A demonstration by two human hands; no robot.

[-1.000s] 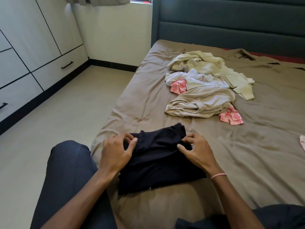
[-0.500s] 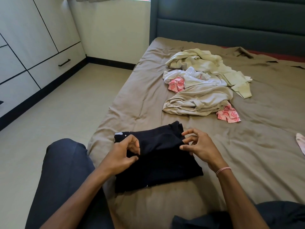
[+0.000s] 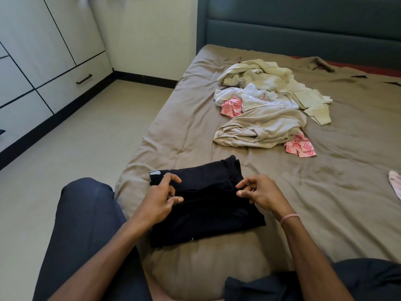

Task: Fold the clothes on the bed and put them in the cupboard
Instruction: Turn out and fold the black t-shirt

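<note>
1. Left hand [image 3: 158,203]: the thumb and curled fingers pinch the left end of a raised fold edge on the black garment [image 3: 208,220]. The index finger is lifted clear. A second ago this hand lay pressing on the cloth.
2. Right hand [image 3: 263,197]: the thumb and fingertips pinch the right end of the same edge. It was also pressing a second ago, and half a second ago both hands were raised just off the cloth.
3. Black garment: part-folded into a compact rectangle on the near corner of the bed [image 3: 195,131], between the person's knees. The two-handed grip is new. It looks like the start of a further fold, probably drawing the edge over to halve the bundle.
4. Pile of unfolded clothes [image 3: 260,122]: cream, white and pink-patterned pieces lying mid-bed, well apart from the hands. The pile is unchanged.
5. Pink cloth [image 3: 395,183]: at the right edge of view, set apart from the pile.
6. Cupboard [image 3: 54,40]: to the left across the floor, its doors and drawers closed. The task looks to be at an early stage.
</note>
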